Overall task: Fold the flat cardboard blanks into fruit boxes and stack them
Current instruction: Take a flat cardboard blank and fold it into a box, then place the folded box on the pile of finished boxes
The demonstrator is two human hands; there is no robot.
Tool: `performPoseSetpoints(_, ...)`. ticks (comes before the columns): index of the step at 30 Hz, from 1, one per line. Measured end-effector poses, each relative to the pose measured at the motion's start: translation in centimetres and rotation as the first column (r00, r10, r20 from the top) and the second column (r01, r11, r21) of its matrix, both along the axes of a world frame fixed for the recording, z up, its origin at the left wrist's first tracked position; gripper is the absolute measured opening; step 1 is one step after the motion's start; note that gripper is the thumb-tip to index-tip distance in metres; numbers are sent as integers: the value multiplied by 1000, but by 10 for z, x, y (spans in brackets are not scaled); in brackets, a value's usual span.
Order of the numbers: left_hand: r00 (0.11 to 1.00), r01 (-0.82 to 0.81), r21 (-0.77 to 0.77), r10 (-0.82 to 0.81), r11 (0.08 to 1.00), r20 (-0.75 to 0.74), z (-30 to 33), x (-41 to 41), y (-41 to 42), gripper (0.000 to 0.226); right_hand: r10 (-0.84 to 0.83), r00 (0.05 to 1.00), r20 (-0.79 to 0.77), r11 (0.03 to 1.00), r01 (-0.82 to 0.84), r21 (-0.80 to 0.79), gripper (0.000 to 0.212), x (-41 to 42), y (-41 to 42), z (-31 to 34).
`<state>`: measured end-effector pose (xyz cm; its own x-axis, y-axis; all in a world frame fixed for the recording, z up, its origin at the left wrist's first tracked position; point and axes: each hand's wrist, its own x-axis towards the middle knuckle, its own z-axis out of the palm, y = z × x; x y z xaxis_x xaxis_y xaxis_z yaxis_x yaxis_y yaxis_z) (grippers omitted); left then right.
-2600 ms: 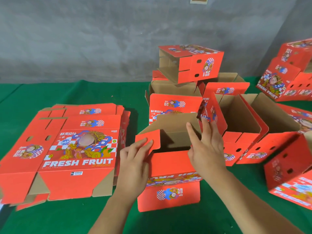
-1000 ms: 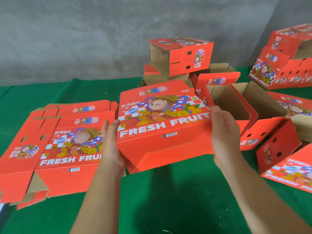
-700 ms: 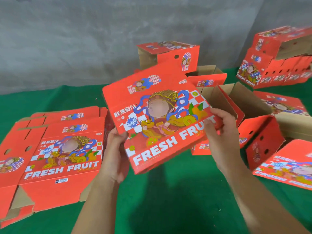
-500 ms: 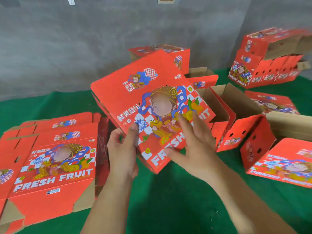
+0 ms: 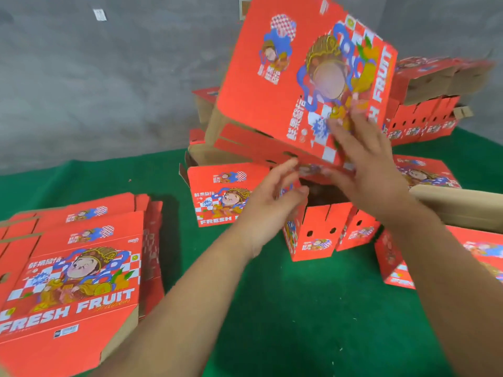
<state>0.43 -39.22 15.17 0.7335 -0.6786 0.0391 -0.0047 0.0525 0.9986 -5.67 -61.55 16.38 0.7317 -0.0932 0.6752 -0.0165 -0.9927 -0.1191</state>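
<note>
One folded fruit box (image 5: 277,77) is tipped up on edge in mid-air at upper centre, its printed face toward the camera, above the open box (image 5: 315,229) on the green table (image 5: 272,322). The right hand (image 5: 373,170) lies against that face with its fingers straight; the left hand (image 5: 272,202), fingers loosely spread, sits just below the box's lower edge — whether it touches is lost in blur (neither hand curls round anything). One pile of flat blanks (image 5: 79,270) lies at left; how many sheets I cannot tell. About five finished boxes are stacked at far right (image 5: 430,104), with several more loose around the middle. Half a second ago the box was lower and less tilted, with the left hand gripping its edge.
</note>
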Motion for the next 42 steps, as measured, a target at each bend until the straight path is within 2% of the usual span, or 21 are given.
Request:
performPoseSetpoints(2, 993, 101, 90, -94, 991, -75, 4, 4, -7, 30, -61, 988, -141, 992, 75, 97, 73, 9, -32, 14)
performPoseSetpoints(5, 992, 63, 136, -47, 989, -118, -16, 0, -7, 23, -127, 953, -277, 989, 144, 40, 46, 25, -59, 13)
performPoseSetpoints(6, 988, 73, 153, -51, 986, -144, -26, -3, -5, 23, -150, 922, -357, 986, 164, 10, 42, 26, -59, 11)
performPoseSetpoints(8, 978, 102, 189, -63, 977, -200, -43, -7, 2, 23, -198, 805, -560, 967, 252, 21, 50, 28, -45, 3)
performPoseSetpoints(10, 967, 70, 203, -16, 977, -256, -56, -5, 8, 21, -209, 796, -568, 965, 262, 13, 58, 31, -23, -13)
performPoseSetpoints(13, 928, -58, 169, 115, 984, -355, -70, 0, 16, 18, -125, 836, -534, 986, 165, 29, 56, 37, 31, -39)
performPoseSetpoints(16, 881, -227, 158, 271, 961, -388, -84, 8, 24, 16, 32, 855, -517, 980, 75, 185, 56, 42, 89, -70)
performPoseSetpoints(19, 806, -378, 128, 394, 917, -441, -101, 18, 41, 20, 153, 816, -557, 963, 2, 268, 62, 48, 137, -99)
performPoseSetpoints(22, 803, -443, 135, 460, 886, -379, -118, 25, 67, 27, 243, 770, -589, 944, -48, 325, 65, 59, 177, -121)
performPoseSetpoints(24, 848, -474, 233, 511, 849, -137, -128, 32, 93, 35, 285, 706, -649, 933, -49, 357, 73, 68, 200, -133)
performPoseSetpoints(25, 858, -499, 337, 510, 798, 62, -133, 38, 109, 44, 302, 675, -673, 929, -48, 368, 76, 71, 211, -138)
performPoseSetpoints(27, 783, -620, 526, 412, 583, 466, -145, 54, 146, 50, 338, 630, -699, 918, -58, 392, 76, 78, 230, -147)
performPoseSetpoints(28, 741, -669, 575, 356, 471, 570, -154, 62, 166, 51, 364, 612, -701, 908, -66, 414, 75, 81, 239, -152)
performPoseSetpoints(29, 728, -686, 633, 329, 360, 602, -161, 68, 185, 55, 396, 590, -703, 892, -67, 446, 74, 83, 248, -156)
performPoseSetpoints(31, 763, -619, 770, 352, 153, 543, -179, 75, 218, 71, 462, 538, -705, 851, -44, 524, 74, 86, 264, -165)
performPoseSetpoints(33, 796, -516, 856, 378, 16, 473, -200, 73, 246, 87, 520, 490, -699, 806, -12, 591, 75, 87, 279, -176)
performPoseSetpoints(36, 822, -501, 863, 276, -65, 498, -228, 68, 269, 96, 572, 442, -691, 752, 53, 656, 76, 89, 294, -192)
performPoseSetpoints(39, 819, -533, 842, 198, -85, 539, -232, 69, 264, 79, 610, 424, -670, 689, 134, 712, 76, 92, 300, -201)
performPoseSetpoints(40, 818, -539, 839, 190, -77, 543, -226, 71, 258, 71, 628, 436, -645, 644, 174, 745, 76, 93, 301, -201)
performPoseSetpoints(42, 807, -573, 817, 134, -56, 575, -209, 71, 245, 59, 662, 501, -558, 487, 279, 828, 75, 98, 303, -198)
